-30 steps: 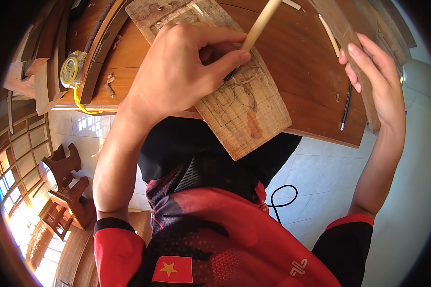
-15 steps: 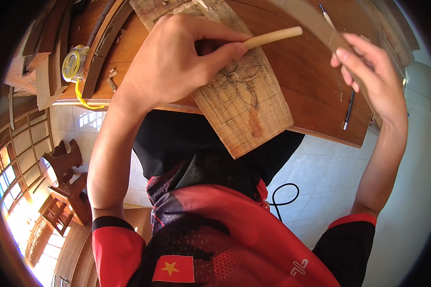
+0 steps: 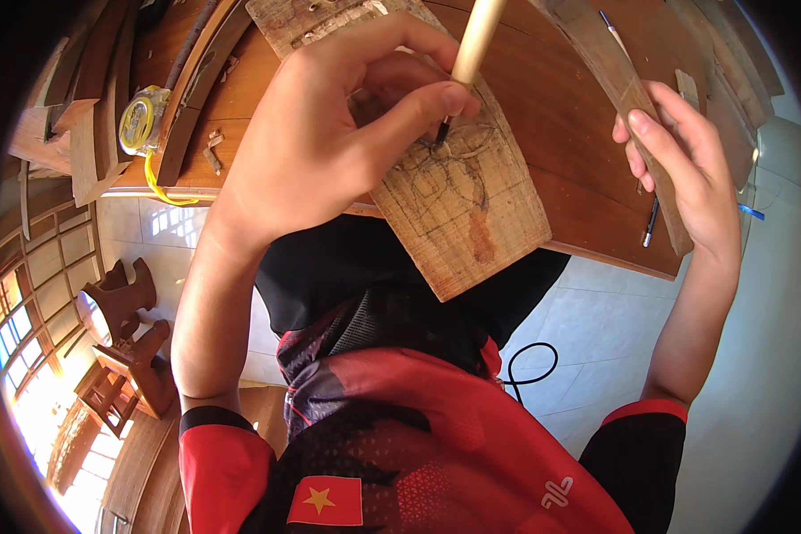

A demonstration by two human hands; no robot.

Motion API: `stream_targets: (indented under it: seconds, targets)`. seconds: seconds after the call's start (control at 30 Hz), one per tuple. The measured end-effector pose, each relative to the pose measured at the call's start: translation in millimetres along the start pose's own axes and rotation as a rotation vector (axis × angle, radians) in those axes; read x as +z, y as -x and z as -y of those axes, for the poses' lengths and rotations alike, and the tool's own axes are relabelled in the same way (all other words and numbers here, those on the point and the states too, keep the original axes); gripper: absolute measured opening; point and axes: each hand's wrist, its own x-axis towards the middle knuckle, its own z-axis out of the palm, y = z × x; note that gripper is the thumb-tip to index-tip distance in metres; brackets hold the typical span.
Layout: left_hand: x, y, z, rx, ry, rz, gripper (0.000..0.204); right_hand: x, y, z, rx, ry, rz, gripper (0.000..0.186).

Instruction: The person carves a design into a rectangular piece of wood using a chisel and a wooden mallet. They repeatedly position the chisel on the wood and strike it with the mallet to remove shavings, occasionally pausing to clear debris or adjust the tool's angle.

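Note:
My left hand (image 3: 320,142) is closed round a wood-carving chisel with a pale round wooden handle (image 3: 477,40). Its dark metal end stands nearly upright on a worn wooden board (image 3: 472,236), at pencil-drawn curved lines. The board lies slantwise and juts over the table's near edge; carved hollows show at its far end, and my left hand covers part of its middle. To the right, my right hand (image 3: 685,147) grips a long, slightly curved wooden strip (image 3: 599,62), raised above the table and apart from the chisel.
A clear tape measure (image 3: 142,123) with yellow tape sits at the left of the brown table (image 3: 587,205), beside curved wood pieces (image 3: 196,89). Wood chips (image 3: 212,151) are scattered there. A dark pencil (image 3: 651,222) lies near the right edge, by more wood planks (image 3: 730,67).
My left hand has turned the chisel from lying sideways to nearly upright, its metal end down on the board. In my right hand the wooden strip, blurred before, now shows sharply.

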Motion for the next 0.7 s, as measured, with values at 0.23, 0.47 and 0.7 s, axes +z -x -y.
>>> stream_targets:
  seconds: [0.23, 0.47, 0.7]
  targets:
    - [-14, 17, 1, 0.203, -0.439, 0.181, 0.021, 14, 8, -4, -0.036, -0.118, -0.010, 0.036]
    - [-20, 25, 2, 0.226, -0.430, 0.155, 0.019, 28, 11, -11, -0.019, -0.068, 0.004, 0.034]
    - [-22, 26, -5, 0.162, -0.397, 0.169, 0.017, 27, 12, -15, -0.011, -0.074, -0.006, 0.031]
